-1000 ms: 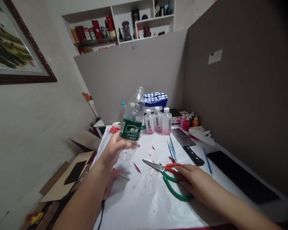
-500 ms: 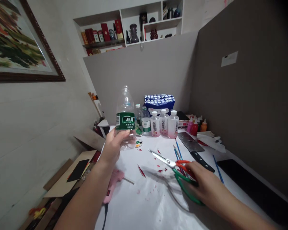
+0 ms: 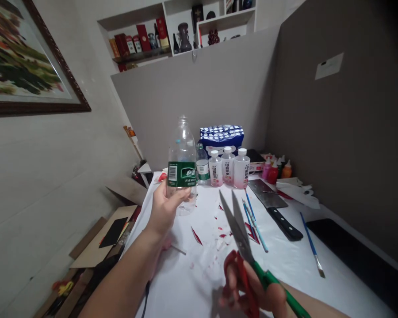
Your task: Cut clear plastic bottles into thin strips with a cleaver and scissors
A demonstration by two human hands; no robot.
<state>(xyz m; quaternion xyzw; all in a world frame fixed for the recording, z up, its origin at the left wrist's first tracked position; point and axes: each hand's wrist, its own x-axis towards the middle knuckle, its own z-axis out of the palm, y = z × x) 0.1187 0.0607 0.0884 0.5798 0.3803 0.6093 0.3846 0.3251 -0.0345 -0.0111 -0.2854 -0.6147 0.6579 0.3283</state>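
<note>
My left hand (image 3: 167, 205) is wrapped around the lower part of a clear plastic bottle (image 3: 183, 148) with a green label, held upright above the table. The bottle has no cap on its neck. In my right hand (image 3: 252, 287) is a pair of scissors (image 3: 241, 234) with one red and one green handle. My fingers are in and around the handles. The blades stand partly apart and point away from me, to the right of the bottle and not touching it.
Behind stand several bottles, among them a pink-tinted one (image 3: 242, 170), and a blue package (image 3: 222, 139). A cleaver (image 3: 278, 216), paintbrushes (image 3: 313, 247) and paint bottles (image 3: 272, 172) lie or stand rightward. Red scraps (image 3: 197, 236) dot the white table (image 3: 199, 282). A pink glue gun (image 3: 159, 254) is partly hidden.
My right hand has turned over, so the scissors now point upward with their blades apart instead of closed. The bottle has shifted slightly right and turned a little in my left hand.
</note>
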